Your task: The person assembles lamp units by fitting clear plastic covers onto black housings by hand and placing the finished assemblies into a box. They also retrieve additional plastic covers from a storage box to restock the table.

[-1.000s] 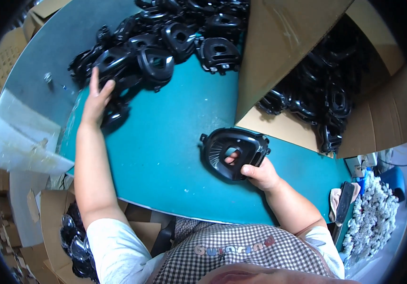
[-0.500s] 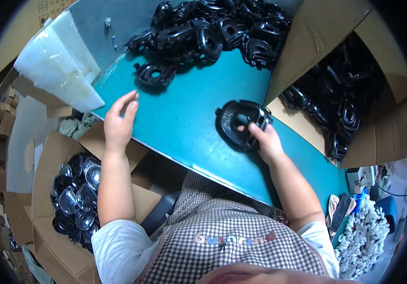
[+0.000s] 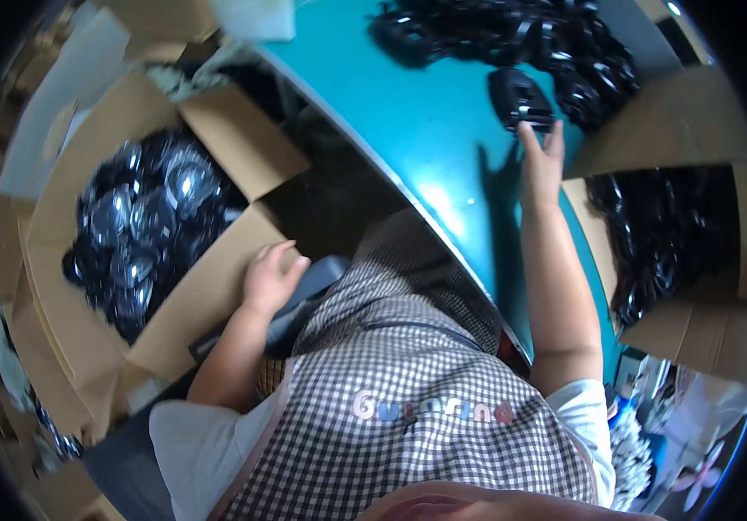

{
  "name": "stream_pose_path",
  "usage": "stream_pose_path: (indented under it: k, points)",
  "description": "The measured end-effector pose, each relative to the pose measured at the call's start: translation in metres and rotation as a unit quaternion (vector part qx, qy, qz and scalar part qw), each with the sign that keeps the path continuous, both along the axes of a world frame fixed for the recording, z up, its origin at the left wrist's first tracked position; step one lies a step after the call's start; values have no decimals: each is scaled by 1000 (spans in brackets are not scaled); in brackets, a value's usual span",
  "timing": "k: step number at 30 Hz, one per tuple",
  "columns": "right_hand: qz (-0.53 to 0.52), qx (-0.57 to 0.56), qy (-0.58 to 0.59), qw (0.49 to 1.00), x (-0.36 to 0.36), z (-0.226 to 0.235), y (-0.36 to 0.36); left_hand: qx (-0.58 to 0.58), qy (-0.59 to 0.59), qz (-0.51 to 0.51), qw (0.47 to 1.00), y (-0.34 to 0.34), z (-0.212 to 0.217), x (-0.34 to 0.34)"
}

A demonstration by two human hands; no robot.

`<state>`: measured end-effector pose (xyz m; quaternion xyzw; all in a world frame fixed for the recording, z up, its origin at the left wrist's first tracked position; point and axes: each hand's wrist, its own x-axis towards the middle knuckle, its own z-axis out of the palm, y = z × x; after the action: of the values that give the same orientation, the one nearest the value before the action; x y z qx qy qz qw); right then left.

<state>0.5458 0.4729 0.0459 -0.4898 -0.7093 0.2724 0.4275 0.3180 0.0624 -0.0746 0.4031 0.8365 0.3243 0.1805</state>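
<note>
Two hands work apart: our left hand (image 3: 271, 276) rests open on the flap of the cardboard box (image 3: 208, 295) of shiny parts, our right hand (image 3: 543, 156) lies flat-fingered against the black plastic part (image 3: 521, 97) near the teal worktop's (image 3: 417, 148) far edge. Half a second ago the right gripped that part closer in — now merely touched, it could slide into the black pile (image 3: 556, 43) and get mixed up.

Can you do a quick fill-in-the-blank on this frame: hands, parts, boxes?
1. The right hand touches a black plastic part lying on the ____ table.
2. The left hand rests on a flap of the ____ box beside the table.
3. That box holds shiny ____ parts.
4. Neither hand grips anything; both are ____.

Missing words: teal; cardboard; black; open
</note>
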Motion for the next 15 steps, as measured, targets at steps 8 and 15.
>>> stream_pose_path:
  k: [8, 15]
  points:
    - [309, 183, -185, 915, -74, 26, -103, -146, 7, -80, 986, 18, 2, 31]
    - [460, 164, -293, 822, -77, 30, -113, -182, -13, -113, 977, 35, 9, 33]
